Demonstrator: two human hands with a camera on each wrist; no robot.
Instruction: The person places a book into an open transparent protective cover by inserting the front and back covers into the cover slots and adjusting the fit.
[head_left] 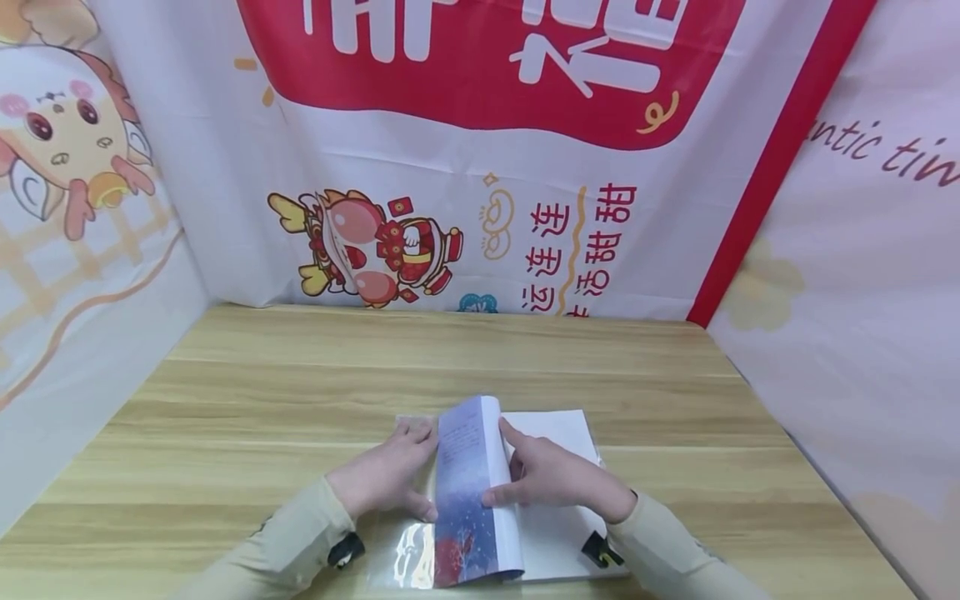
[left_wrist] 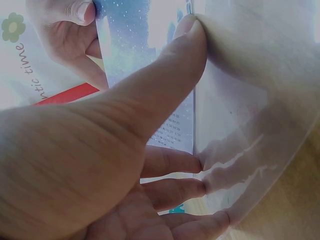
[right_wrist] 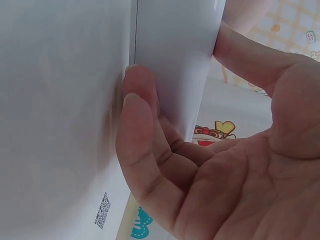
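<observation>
A blue book cover (head_left: 463,467) with white specks and a red patch at its near end stands bent up in the head view. Under and beside it lies the book's white side (head_left: 551,546). My right hand (head_left: 562,477) pinches the bent cover, thumb on one face and curled fingers (right_wrist: 137,130) on the white face. A clear plastic sleeve (head_left: 401,550) spreads out left of the cover. On that sleeve rests my left hand (head_left: 386,473), thumb (left_wrist: 187,45) and fingertips along the cover's left edge, fingers extended.
The wooden table (head_left: 300,400) runs out to both sides and to the back. Printed cloth hangs behind it, with a red banner (head_left: 480,75), and on the left and right. A small dark printed code (right_wrist: 102,211) shows on the white side.
</observation>
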